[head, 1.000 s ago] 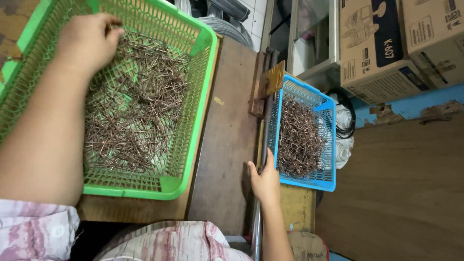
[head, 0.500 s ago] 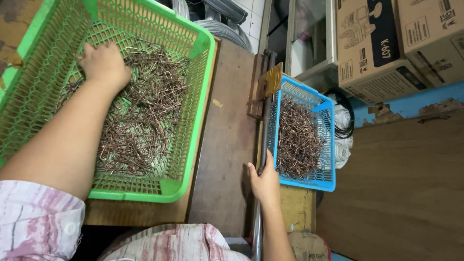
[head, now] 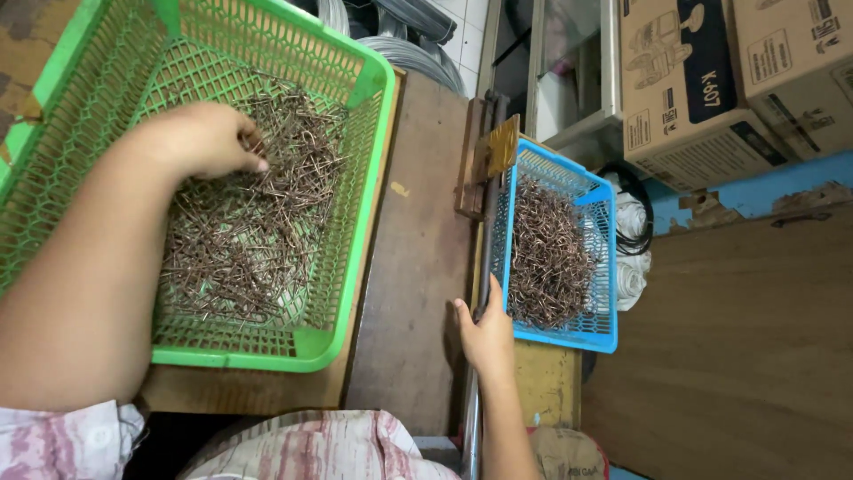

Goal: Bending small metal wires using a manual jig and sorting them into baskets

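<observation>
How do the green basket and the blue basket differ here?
The green basket is bigger and nearer than the blue basket. The left hand reaches into the green one's wire pieces; the right hand rests beside the blue one's corner. Both are plastic mesh holding brown bent wire.

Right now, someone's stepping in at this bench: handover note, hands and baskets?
Left hand: inside the green basket, fingertips in the pile of bent wire pieces; its grip on any piece cannot be told.
Right hand: resting on the metal bar at the table edge, beside the blue basket.
Both baskets hold wire pieces; the blue basket's heap is untouched.
</observation>
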